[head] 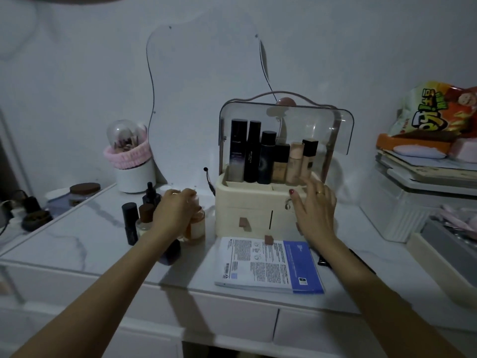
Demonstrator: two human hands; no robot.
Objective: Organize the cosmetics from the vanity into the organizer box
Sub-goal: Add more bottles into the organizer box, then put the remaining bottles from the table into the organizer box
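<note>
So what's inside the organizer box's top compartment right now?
Six upright bottles stand in the organizer box: three tall black bottles, then three shorter foundation bottles. Their bases are hidden behind the rim; the drawers' contents cannot be seen.

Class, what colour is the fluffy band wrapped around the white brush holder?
Pink. The fluffy band shows clearly in the head view, around the white brush holder.

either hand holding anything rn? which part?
The left hand grips the top of a pale bottle on the vanity, fingers curled over its cap. The right hand holds nothing, fingers spread in front of the organizer box.
</note>
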